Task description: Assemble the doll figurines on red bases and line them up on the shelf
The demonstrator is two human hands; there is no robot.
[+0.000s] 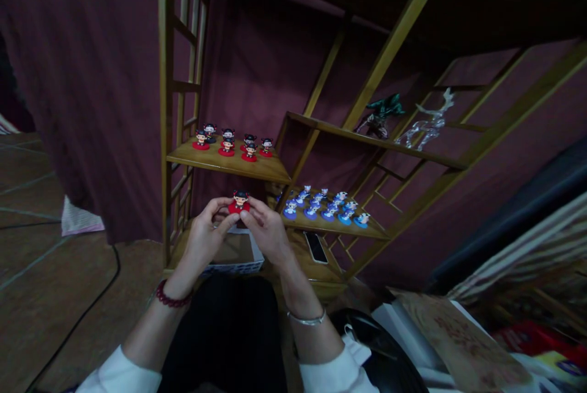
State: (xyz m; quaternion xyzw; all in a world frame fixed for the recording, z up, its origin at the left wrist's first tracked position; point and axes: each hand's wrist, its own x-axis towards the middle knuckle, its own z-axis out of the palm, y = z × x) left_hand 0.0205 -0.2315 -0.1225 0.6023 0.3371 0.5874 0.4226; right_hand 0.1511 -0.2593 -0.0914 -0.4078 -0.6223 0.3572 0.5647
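Between my two hands is a small black-haired figurine (240,199) on a red base, held upright and facing me. My left hand (206,228) grips its left side with thumb and fingers, and my right hand (266,228) pinches the right side. Both hands are in front of and below the upper left shelf (220,164). On that shelf stand several similar red-based figurines (227,147). Under my hands sits an open cardboard box (236,268), partly covered by them; its contents I cannot make out.
Several blue-and-white figurines (330,213) stand on the lower right shelf (353,230). Below them lies a phone (316,247). A clear deer figure (428,124) and a dark green ornament (381,115) occupy the upper right shelf. A black cable (82,316) crosses the floor at left.
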